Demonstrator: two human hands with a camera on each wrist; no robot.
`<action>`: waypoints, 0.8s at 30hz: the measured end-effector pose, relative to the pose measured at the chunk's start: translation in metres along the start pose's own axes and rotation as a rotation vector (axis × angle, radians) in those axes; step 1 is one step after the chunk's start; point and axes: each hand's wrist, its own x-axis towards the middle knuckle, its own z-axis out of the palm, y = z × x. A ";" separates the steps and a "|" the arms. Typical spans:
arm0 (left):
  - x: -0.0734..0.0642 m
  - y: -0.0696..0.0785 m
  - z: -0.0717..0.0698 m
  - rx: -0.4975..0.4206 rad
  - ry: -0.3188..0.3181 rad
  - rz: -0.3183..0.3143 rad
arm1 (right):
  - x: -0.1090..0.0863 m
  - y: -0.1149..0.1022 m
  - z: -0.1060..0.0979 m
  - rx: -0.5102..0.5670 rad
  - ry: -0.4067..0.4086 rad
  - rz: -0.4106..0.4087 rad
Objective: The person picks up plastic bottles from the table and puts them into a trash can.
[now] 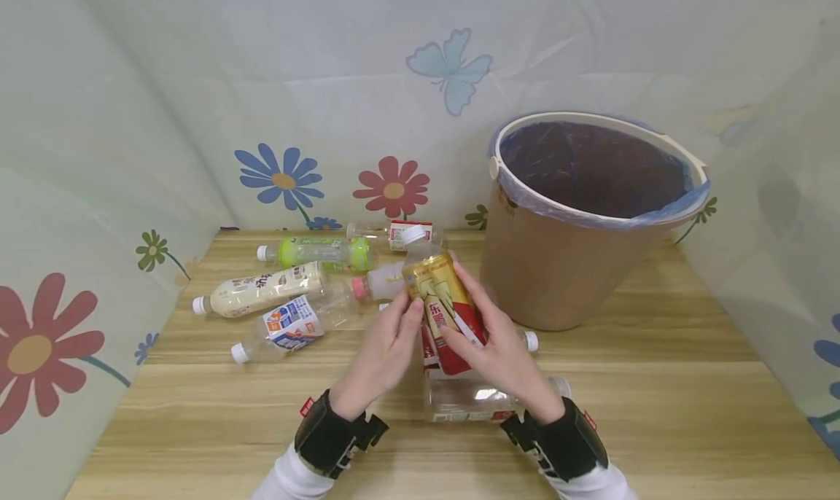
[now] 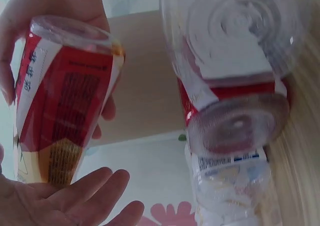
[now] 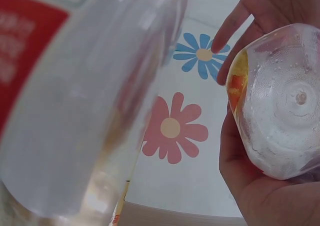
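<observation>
My right hand (image 1: pixel 502 343) grips a plastic drink bottle (image 1: pixel 436 285) with a gold and red label and a white cap. The bottle is tilted, cap end up and away from me. Its clear base (image 3: pixel 287 108) faces the right wrist camera. My left hand (image 1: pixel 387 343) touches the bottle's left side near the upper label, thumb toward the front. In the left wrist view its fingers (image 2: pixel 102 193) are fairly straight and spread. Below the hands lies a large clear bottle (image 1: pixel 469 398), and another with a red label (image 2: pixel 245 113) is partly hidden.
At the left lie a green-label bottle (image 1: pixel 321 254), a cream-label bottle (image 1: pixel 262 288) and a blue-and-white-label bottle (image 1: pixel 289 329). A pink-capped bottle (image 1: pixel 383 283) and a red-label clear bottle (image 1: pixel 410 235) lie behind. A tall brown bin (image 1: pixel 558 267) with a blue liner stands at the back right.
</observation>
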 end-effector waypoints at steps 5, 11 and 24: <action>0.002 -0.004 -0.004 0.107 0.034 0.046 | 0.000 0.001 0.001 -0.016 -0.016 -0.008; 0.002 -0.004 -0.006 0.231 0.042 0.027 | 0.000 0.015 0.005 -0.009 0.021 0.009; 0.001 -0.003 -0.003 0.320 0.130 0.067 | -0.001 0.035 0.004 -0.015 0.099 0.046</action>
